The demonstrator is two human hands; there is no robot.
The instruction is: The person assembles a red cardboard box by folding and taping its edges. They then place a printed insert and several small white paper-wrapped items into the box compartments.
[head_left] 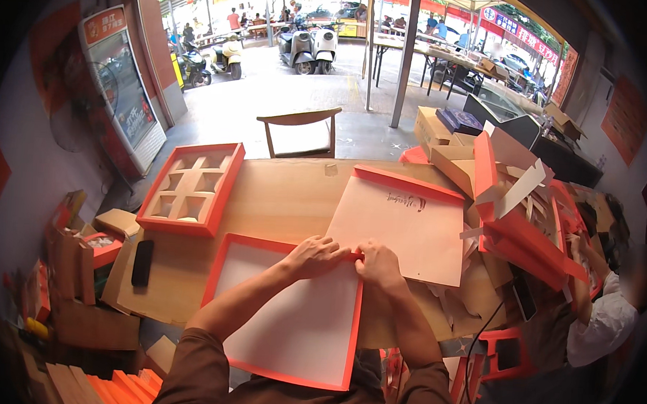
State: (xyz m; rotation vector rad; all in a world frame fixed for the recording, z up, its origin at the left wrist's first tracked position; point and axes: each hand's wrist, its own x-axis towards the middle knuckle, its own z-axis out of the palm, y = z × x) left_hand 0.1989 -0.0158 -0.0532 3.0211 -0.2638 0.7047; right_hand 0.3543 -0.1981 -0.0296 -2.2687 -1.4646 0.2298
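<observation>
A shallow red cardboard box lid point(287, 332) with a white inside lies open side up in front of me, its near edge against my body. My left hand point(318, 256) is closed on its far rim, just left of the far right corner. At that corner my right hand point(379, 264) pinches the red edge. My fingertips partly hide the corner. Just beyond my right hand lies a pale cardboard sheet point(402, 228) with a red folded strip along its far side. A red box with a divided insert point(191, 188) rests at the table's far left.
A black phone point(142, 263) lies on the cardboard-covered table point(280, 192) at left. Red and white box pieces point(520, 220) are heaped at right, where another person's arm point(589, 267) reaches in. Past the table stands a wooden chair point(300, 125). A red stool point(503, 358) is at lower right.
</observation>
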